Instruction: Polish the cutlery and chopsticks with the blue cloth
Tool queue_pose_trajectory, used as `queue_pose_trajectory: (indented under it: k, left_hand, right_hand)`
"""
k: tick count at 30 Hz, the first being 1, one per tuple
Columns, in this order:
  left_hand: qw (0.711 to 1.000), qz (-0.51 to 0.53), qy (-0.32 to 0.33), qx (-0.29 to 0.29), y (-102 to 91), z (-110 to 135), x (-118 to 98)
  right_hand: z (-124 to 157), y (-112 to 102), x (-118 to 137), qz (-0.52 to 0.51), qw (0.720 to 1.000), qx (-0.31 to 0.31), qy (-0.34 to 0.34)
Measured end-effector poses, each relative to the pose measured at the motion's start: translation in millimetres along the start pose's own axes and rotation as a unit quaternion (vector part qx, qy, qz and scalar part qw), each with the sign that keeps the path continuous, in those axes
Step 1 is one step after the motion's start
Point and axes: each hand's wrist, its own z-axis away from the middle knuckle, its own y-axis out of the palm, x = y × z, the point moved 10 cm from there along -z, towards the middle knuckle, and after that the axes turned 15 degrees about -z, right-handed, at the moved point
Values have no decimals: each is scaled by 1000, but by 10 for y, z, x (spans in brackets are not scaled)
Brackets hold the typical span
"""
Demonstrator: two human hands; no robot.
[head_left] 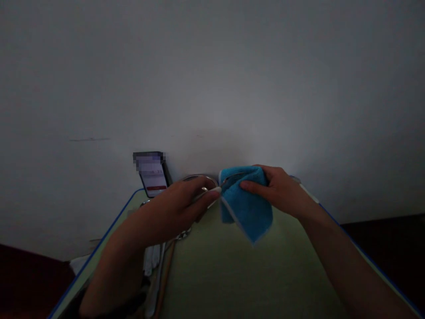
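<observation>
My left hand (pixel 181 201) is closed round the handle of a shiny metal utensil (pixel 212 191), held above the pale green table (pixel 219 274). My right hand (pixel 277 188) grips a blue cloth (pixel 247 204) wrapped over the utensil's far end, which is hidden inside the folds. The cloth hangs down in a point below my fingers. Both hands meet near the table's far edge.
A phone (pixel 152 175) leans against the white wall at the back left. A round metal dish (pixel 199 179) sits behind my left hand. More cutlery and white items (pixel 156 257) lie at the table's left side. The table has a blue rim (pixel 99 248).
</observation>
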Motion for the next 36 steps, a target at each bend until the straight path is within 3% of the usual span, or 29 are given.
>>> queue_pose_trajectory:
  k: [4, 10, 14, 17, 19, 23, 29, 33, 36]
  left_hand:
    - [1000, -16, 17, -20, -60, -13, -45]
    - [999, -38, 8, -36, -91, -2, -65]
    - [997, -14, -12, -75, -190, 39, -55]
    - [995, 18, -8, -101, -258, 57, -80]
    - [995, 5, -2, -100, -266, 59, -91]
    - [994, -42, -10, -104, -287, 73, -22]
    - [990, -66, -2, -125, -310, 93, 33]
    - [988, -90, 18, -121, -257, 56, -9]
    - [987, -108, 32, -118, -228, 23, -40]
  right_hand:
    - [1, 38, 41, 13, 1000, 10, -12]
    - [43, -66, 290, 106, 988, -73, -90]
    - [32, -26, 186, -31, 997, -39, -65]
    - [23, 58, 52, -195, 980, -21, -33]
    - [17, 103, -37, -247, 969, -25, -11]
    - [-1, 138, -136, -296, 955, 0, 15]
    - [-11, -63, -228, -334, 942, -4, 33]
    - [-20, -90, -242, -302, 953, -1, 24]
    - [-15, -102, -210, -222, 975, -6, 23]
